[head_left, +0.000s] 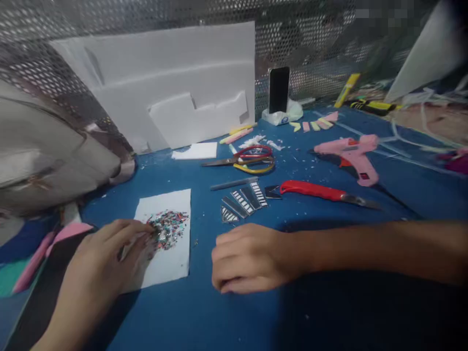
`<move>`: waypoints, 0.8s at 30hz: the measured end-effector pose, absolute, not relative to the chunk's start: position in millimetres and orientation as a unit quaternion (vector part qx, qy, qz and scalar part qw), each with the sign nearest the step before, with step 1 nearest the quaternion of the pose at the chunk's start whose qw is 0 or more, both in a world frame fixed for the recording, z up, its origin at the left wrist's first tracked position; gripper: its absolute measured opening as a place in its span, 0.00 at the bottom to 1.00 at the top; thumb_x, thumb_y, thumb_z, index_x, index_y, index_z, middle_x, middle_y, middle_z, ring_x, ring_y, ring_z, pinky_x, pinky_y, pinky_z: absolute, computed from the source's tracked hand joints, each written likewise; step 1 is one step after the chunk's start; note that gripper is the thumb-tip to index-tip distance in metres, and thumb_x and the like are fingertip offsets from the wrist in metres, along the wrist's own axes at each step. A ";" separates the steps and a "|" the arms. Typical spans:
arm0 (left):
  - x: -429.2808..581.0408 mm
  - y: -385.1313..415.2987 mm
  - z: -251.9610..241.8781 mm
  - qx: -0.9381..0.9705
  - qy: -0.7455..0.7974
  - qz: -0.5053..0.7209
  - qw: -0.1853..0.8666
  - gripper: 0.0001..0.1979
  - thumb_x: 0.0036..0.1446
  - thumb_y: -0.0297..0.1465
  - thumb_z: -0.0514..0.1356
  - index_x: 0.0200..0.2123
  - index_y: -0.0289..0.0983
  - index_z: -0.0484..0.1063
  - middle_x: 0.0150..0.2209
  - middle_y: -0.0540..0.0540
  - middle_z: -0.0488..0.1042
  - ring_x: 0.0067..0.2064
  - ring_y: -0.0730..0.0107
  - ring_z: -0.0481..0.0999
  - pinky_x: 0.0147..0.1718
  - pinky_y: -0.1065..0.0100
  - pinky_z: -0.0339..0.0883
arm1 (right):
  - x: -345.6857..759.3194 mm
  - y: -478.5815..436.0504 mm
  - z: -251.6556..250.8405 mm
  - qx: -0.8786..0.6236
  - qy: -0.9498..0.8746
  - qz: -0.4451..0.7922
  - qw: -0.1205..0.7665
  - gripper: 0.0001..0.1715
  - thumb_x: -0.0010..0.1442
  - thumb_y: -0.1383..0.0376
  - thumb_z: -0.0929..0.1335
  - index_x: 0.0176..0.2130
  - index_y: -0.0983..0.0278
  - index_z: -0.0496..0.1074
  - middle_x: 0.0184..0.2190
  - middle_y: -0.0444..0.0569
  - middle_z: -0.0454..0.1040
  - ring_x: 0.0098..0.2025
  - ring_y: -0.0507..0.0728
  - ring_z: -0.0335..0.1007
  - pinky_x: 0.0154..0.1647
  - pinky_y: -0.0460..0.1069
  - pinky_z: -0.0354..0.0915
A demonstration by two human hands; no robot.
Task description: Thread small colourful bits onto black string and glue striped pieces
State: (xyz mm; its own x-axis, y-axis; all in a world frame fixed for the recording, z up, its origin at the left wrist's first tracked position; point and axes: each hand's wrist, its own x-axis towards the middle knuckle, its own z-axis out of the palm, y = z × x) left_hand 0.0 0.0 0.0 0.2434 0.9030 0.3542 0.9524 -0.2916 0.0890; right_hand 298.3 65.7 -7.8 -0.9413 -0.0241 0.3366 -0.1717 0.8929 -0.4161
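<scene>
My left hand (109,253) rests on a white sheet (171,265) on the blue table, its fingertips pinched at the edge of a small heap of coloured glitter bits (170,228). What the fingertips hold is too small to name. My right hand (252,258) lies knuckles-up on the table just right of the sheet, fingers curled under, and whether anything is in it is hidden. Beyond it lie several small dark striped strips (243,201).
A red utility knife (321,191), a pink glue gun (353,155) and scissors (248,158) lie farther back. White foam boards (171,83) lean on the mesh wall, and a phone (279,90) stands upright. A grey bag (47,151) sits at left. Pink strips (54,243) lie near the left edge.
</scene>
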 end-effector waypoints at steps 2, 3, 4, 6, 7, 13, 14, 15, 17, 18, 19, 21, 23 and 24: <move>0.5 -2.4 -0.9 -0.793 -0.584 -0.161 0.071 0.12 0.63 0.39 0.53 0.36 0.40 0.73 0.37 0.46 0.76 0.36 0.62 0.76 0.34 0.64 0.65 | 299.6 65.0 -6.2 0.050 -0.959 0.226 0.164 0.09 0.68 0.65 0.62 0.39 0.65 0.70 0.36 0.45 0.70 0.37 0.51 0.60 0.39 0.45 0.57; 0.9 -3.3 -1.3 -0.792 -0.586 -0.158 0.070 0.12 0.63 0.38 0.52 0.37 0.40 0.73 0.38 0.45 0.76 0.36 0.62 0.76 0.34 0.64 0.65 | 300.1 64.8 -5.6 0.049 -0.959 0.225 0.165 0.09 0.68 0.65 0.62 0.39 0.65 0.70 0.36 0.45 0.70 0.37 0.51 0.60 0.39 0.45 0.57; 1.2 -4.0 -1.7 -0.790 -0.588 -0.159 0.074 0.12 0.63 0.38 0.52 0.37 0.40 0.73 0.38 0.45 0.75 0.37 0.61 0.76 0.34 0.64 0.65 | 300.4 64.6 -5.2 0.049 -0.959 0.225 0.166 0.09 0.68 0.65 0.62 0.39 0.65 0.70 0.35 0.44 0.70 0.37 0.51 0.60 0.39 0.45 0.57; 1.8 -4.6 -2.1 -0.782 -0.597 -0.162 0.074 0.12 0.63 0.38 0.52 0.39 0.41 0.73 0.39 0.46 0.75 0.38 0.61 0.76 0.35 0.64 0.65 | 300.9 64.5 -5.2 0.047 -0.959 0.225 0.168 0.09 0.68 0.65 0.62 0.39 0.65 0.70 0.35 0.44 0.70 0.37 0.51 0.59 0.38 0.45 0.57; 2.1 -4.7 -2.2 -0.779 -0.602 -0.162 0.069 0.11 0.63 0.38 0.52 0.39 0.41 0.73 0.39 0.46 0.76 0.38 0.61 0.76 0.35 0.63 0.65 | 300.9 64.4 -5.4 0.046 -0.959 0.224 0.169 0.09 0.68 0.65 0.62 0.39 0.65 0.70 0.35 0.44 0.69 0.37 0.50 0.59 0.37 0.45 0.57; 1.5 -4.5 -4.1 -0.759 -0.630 -0.162 0.042 0.11 0.60 0.41 0.54 0.39 0.43 0.72 0.40 0.46 0.76 0.39 0.58 0.76 0.36 0.61 0.65 | 301.0 63.5 -7.2 0.043 -0.959 0.224 0.167 0.09 0.68 0.65 0.62 0.39 0.64 0.70 0.35 0.44 0.69 0.36 0.51 0.59 0.36 0.46 0.56; 1.3 -4.5 -4.9 -0.758 -0.630 -0.161 0.042 0.11 0.60 0.41 0.55 0.39 0.43 0.72 0.39 0.46 0.76 0.38 0.59 0.76 0.37 0.61 0.65 | 300.9 63.4 -7.2 0.044 -0.959 0.224 0.167 0.09 0.68 0.65 0.62 0.39 0.64 0.70 0.35 0.44 0.69 0.36 0.51 0.59 0.36 0.46 0.56; 1.1 -4.5 -5.6 -0.758 -0.631 -0.159 0.041 0.10 0.59 0.41 0.55 0.39 0.43 0.72 0.39 0.46 0.76 0.38 0.59 0.76 0.37 0.61 0.65 | 300.8 63.4 -7.0 0.044 -0.959 0.223 0.168 0.09 0.68 0.65 0.62 0.39 0.64 0.70 0.35 0.44 0.69 0.36 0.51 0.59 0.36 0.46 0.56; 1.2 -4.5 -6.0 -0.755 -0.636 -0.152 0.044 0.10 0.59 0.40 0.56 0.40 0.43 0.71 0.39 0.47 0.75 0.38 0.59 0.75 0.36 0.61 0.65 | 300.5 63.6 -6.5 0.043 -0.959 0.223 0.170 0.09 0.68 0.65 0.62 0.39 0.64 0.70 0.34 0.44 0.69 0.36 0.50 0.59 0.36 0.46 0.56; 1.6 -4.5 -5.4 -0.752 -0.641 -0.150 0.047 0.10 0.59 0.40 0.55 0.40 0.43 0.71 0.40 0.47 0.75 0.38 0.59 0.75 0.36 0.61 0.65 | 300.3 63.8 -6.3 0.042 -0.959 0.224 0.170 0.09 0.68 0.65 0.62 0.39 0.64 0.70 0.34 0.44 0.69 0.36 0.50 0.59 0.36 0.45 0.56; 2.3 -4.5 -4.3 -0.746 -0.647 -0.151 0.050 0.11 0.59 0.40 0.55 0.41 0.43 0.70 0.40 0.46 0.75 0.39 0.58 0.75 0.36 0.61 0.65 | 300.2 63.9 -6.2 0.043 -0.959 0.224 0.170 0.09 0.68 0.65 0.62 0.39 0.64 0.70 0.34 0.44 0.69 0.36 0.50 0.59 0.37 0.45 0.56; 4.3 -4.3 -1.0 -0.736 -0.655 -0.160 0.058 0.12 0.60 0.40 0.52 0.42 0.42 0.69 0.42 0.44 0.74 0.40 0.57 0.75 0.38 0.60 0.65 | 299.8 64.2 -6.1 0.044 -0.958 0.226 0.170 0.09 0.68 0.65 0.62 0.39 0.64 0.70 0.34 0.44 0.69 0.36 0.50 0.59 0.37 0.45 0.56; 6.3 -3.8 2.2 -0.730 -0.659 -0.166 0.065 0.13 0.61 0.40 0.50 0.42 0.41 0.69 0.43 0.43 0.73 0.42 0.55 0.74 0.40 0.58 0.65 | 299.6 64.1 -6.1 0.045 -0.958 0.227 0.169 0.09 0.68 0.65 0.62 0.39 0.64 0.70 0.34 0.44 0.69 0.36 0.51 0.59 0.36 0.45 0.56; 7.0 -3.6 3.2 -0.727 -0.663 -0.163 0.068 0.14 0.61 0.40 0.49 0.43 0.41 0.69 0.44 0.43 0.73 0.43 0.55 0.74 0.41 0.58 0.65 | 299.6 64.0 -5.9 0.045 -0.958 0.226 0.168 0.09 0.68 0.65 0.62 0.39 0.64 0.70 0.35 0.44 0.69 0.36 0.51 0.59 0.36 0.45 0.56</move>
